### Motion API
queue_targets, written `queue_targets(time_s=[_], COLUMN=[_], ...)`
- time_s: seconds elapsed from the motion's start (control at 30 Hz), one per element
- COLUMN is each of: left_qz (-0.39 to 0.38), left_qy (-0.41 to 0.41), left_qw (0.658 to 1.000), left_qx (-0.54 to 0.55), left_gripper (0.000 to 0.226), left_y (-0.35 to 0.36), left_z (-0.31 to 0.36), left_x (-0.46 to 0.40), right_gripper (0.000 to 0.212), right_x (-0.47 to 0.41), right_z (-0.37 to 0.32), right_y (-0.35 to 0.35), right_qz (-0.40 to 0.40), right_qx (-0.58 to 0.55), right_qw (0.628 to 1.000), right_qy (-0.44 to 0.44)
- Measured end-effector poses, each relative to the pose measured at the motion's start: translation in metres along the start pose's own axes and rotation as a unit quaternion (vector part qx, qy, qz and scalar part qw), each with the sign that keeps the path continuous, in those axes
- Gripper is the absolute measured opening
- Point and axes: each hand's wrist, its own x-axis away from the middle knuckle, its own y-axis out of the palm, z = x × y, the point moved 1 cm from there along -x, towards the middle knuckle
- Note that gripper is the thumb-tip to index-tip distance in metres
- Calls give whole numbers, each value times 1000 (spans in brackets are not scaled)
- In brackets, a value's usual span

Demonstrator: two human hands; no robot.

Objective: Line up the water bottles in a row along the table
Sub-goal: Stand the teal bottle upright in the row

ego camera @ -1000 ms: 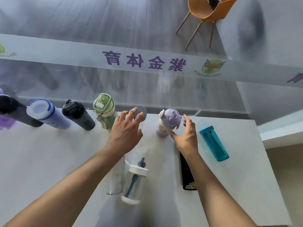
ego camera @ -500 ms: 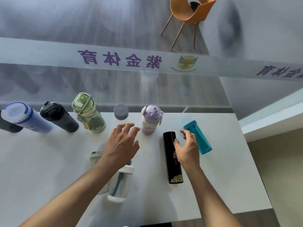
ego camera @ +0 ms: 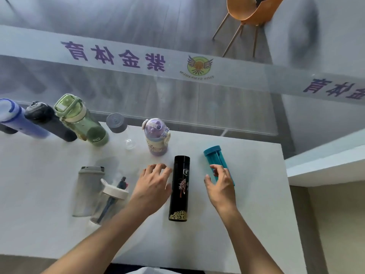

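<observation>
Along the table's far edge stands a row: a blue bottle, a black bottle, a green bottle, a clear bottle with a grey cap and a purple kids' bottle. Nearer me are a black flask and a teal bottle. My left hand is right beside the flask's left side, fingers loosely spread. My right hand covers the teal bottle's near end with relaxed fingers, thumb apart from it. Whether either hand touches its bottle is unclear.
A grey translucent bottle and a clear bottle with a white lid sit close together at the near left. The white table ends just right of the teal bottle. A glass wall stands behind the row.
Both hands drew back from the far row. The left went from the grey-capped bottle to the black flask's side, the right from the purple bottle to the teal one.
</observation>
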Motion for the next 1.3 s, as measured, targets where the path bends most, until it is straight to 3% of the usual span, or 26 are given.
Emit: queue_targets(time_s=[0.37,0.47,0.63,0.8,1.0,1.3], left_qz=[-85,-104,-110,-124,-121,-107], left_qy=[-76,-106,-123,-108,-104,-99], left_qw=[993,989,986,986,987,989], left_qx=[-31,-19,36,29,15,15], left_gripper=[77,89,88,88,91,89], left_y=[66,86,101,102,106,108], left_z=[46,45,43,31,10,5], left_x=[-46,-46,-30,-6,24,33], right_gripper=[36,45,73,75,69,71], right_x=[-51,-67,-89,-102,-100,-94], right_z=[38,39,38,37,28,-29], right_y=[-18,-18,-14,-3,9,18], right_qz=[-8,4,-42,-91,-95,-79], right_qx=[50,74,156,189,128,-123], right_qw=[999,997,985,974,984,989], right_qy=[-8,8,63,81,74,-11])
